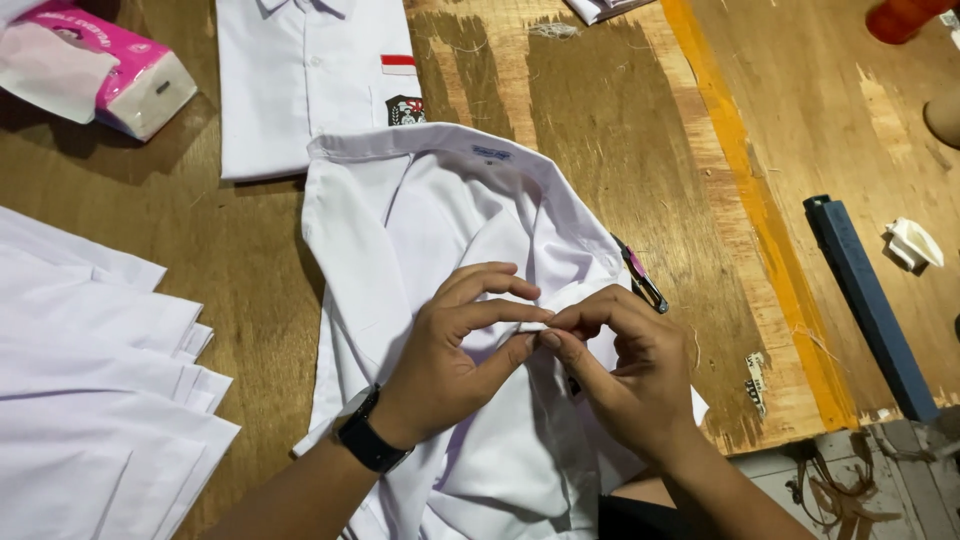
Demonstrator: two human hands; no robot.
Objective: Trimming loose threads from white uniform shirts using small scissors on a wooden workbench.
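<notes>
Scratched brown plywood bench [620,150], orange painted stripe along its right side; bare floor past the front edge. Crumpled white cotton shirt [420,220] lies mid-bench, collar away from the person, front bunched up. Left hand [455,350], black watch on the wrist, pinches a small fold of the shirt between thumb and fingers, grip closed on the cloth. Right hand [625,375] meets it fingertip to fingertip, grip also pinched shut on the same fold. Small black-and-pink thread snips [640,278] just beside the right hand. Second folded white shirt [300,70] behind; stack of white cloth pieces [90,380] left; pink tissue pack [110,65] far left; blue bar [865,300] right.
</notes>
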